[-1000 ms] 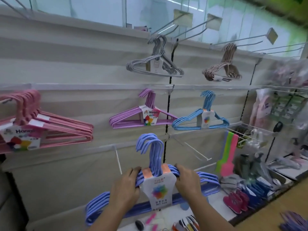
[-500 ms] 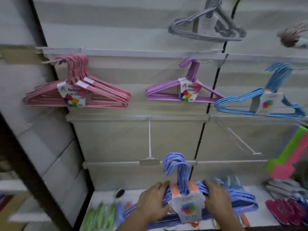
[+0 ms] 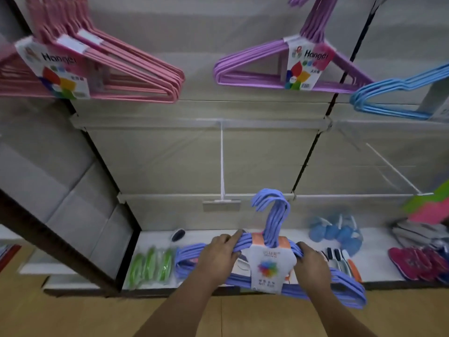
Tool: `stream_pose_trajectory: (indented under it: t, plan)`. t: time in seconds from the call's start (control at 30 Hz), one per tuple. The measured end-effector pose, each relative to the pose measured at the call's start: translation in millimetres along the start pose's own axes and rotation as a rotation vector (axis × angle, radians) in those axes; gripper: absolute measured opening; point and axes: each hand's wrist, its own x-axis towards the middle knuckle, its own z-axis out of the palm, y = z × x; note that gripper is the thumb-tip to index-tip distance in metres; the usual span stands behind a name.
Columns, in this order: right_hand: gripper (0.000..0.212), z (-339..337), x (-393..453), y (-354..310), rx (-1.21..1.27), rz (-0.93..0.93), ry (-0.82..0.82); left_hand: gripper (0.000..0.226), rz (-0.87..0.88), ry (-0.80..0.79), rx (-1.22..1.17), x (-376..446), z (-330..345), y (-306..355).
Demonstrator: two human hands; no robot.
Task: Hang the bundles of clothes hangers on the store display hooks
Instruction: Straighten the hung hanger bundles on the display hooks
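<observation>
Now both hands grip a periwinkle bundle of hangers point(image 3: 272, 242) by its shoulders, the left hand point(image 3: 221, 254) with fingers curled over the left shoulder, the right hand point(image 3: 312, 262) wrapped round the right one; the bundle is held upright over the front edge of the bottom shelf point(image 3: 209, 235), its hooks just below and right of the bare display hook point(image 3: 221, 161) with a price tag holder point(image 3: 221, 205) at its tip; a white card label point(image 3: 267, 268) with an orange band sits at the bundle's neck between the hands. On hooks above hang a pink bundle point(image 3: 116, 71) at the upper left, a purple bundle point(image 3: 279, 66) in the middle and a light blue bundle point(image 3: 393, 96) at the right edge. On the shelf lie green items point(image 3: 151, 266) near its left end, blue items point(image 3: 335, 232) and dark red slippers point(image 3: 418, 262) toward the right.
</observation>
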Motion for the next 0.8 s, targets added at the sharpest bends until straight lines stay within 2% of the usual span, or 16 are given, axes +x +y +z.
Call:
stream_pose_trajectory:
  t: [0.13, 0.27, 0.33, 0.37, 0.4, 0.5, 0.67, 0.8]
  plan:
    - [0.014, 9.3, 30.9, -14.5, 0.082, 0.057, -0.024, 0.052, -0.009, 0.102, 0.029, 34.2, -7.2, -10.3]
    - [0.012, 13.0, 63.9, -39.8, 0.033, -0.024, 0.018, 0.035, -0.117, 0.204, 0.047, 54.1, -18.2, -24.2]
    - [0.003, 15.9, 77.1, -55.1, -0.001, -0.075, 0.052, 0.030, -0.198, 0.281, -0.100, 57.5, -22.5, -31.9]
    - [0.006, 18.3, 82.2, -62.8, -0.018, -0.100, 0.067, 0.028, -0.229, 0.319, -0.215, 57.8, -24.9, -35.8]
    - [0.010, 20.9, 85.6, -69.5, -0.033, -0.122, 0.075, 0.028, -0.252, 0.347, -0.312, 57.6, -25.0, -41.3]
    - [0.016, 31.5, 91.8, -82.7, -0.019, -0.152, 0.059, 0.032, -0.250, 0.351, -0.334, 62.9, -25.2, -55.4]
    - [0.021, 49.0, 90.3, -82.0, 0.063, -0.113, 0.018, 0.051, -0.158, 0.238, -0.125, 72.3, -21.2, -74.8]
    - [0.029, 57.6, 92.6, -86.8, 0.119, -0.123, 0.021, 0.055, -0.114, 0.314, -0.103, 74.0, -22.1, -82.7]
